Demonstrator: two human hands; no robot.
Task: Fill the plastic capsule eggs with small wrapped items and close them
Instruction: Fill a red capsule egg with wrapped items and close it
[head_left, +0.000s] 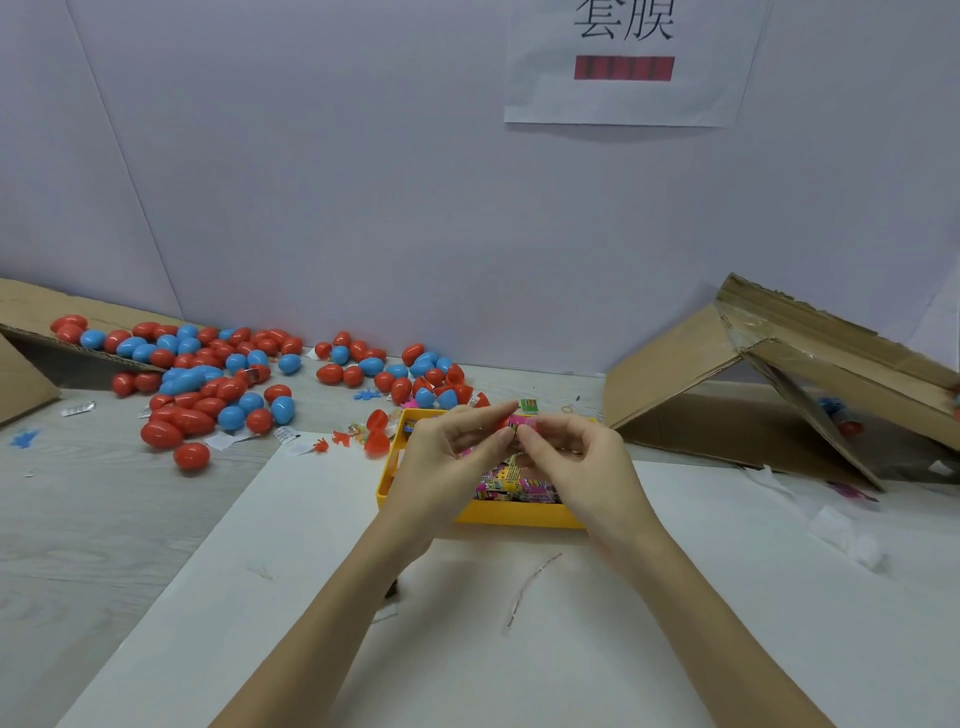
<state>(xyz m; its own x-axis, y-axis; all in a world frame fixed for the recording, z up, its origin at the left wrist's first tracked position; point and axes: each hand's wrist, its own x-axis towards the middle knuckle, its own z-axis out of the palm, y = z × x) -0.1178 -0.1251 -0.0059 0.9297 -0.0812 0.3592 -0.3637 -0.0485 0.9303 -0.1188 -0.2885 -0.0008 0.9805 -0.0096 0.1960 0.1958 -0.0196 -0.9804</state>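
Hands meet above a yellow tray (470, 514) at the middle of your view. Your left hand (441, 457) has its fingers curled round a red egg half (505, 417), of which only a small glossy piece shows past the fingertips. Your right hand (582, 457) pinches a small pink wrapped item (524, 422) between thumb and forefinger, right against the red half. You cannot tell whether the item is already inside the shell.

The tray holds more wrapped items (511, 480), pink and yellow packets lying in a jumble, partly hidden by your hands. An open red egg (376, 431) lies just beside the tray's left wall, with small orange figures (332, 440) near it.

Farther left, a heap of closed red and blue capsule eggs (208, 382) spreads across the table, smooth and shiny, some spilling from a tipped cardboard box (26, 332) at the left edge. A smaller cluster of eggs (395, 371) lies behind the tray, some of them open halves.

The tray's near end rests on a large white sheet (467, 649) laid over a pale wood-grain table (78, 519). A thin strip (530, 584) lies on the sheet near your right forearm. To the right another cardboard box (753, 379) lies on its side, flaps open. Behind is a plain pale wall (363, 182) carrying a paper sign (628, 62) with dark characters and a red bar.
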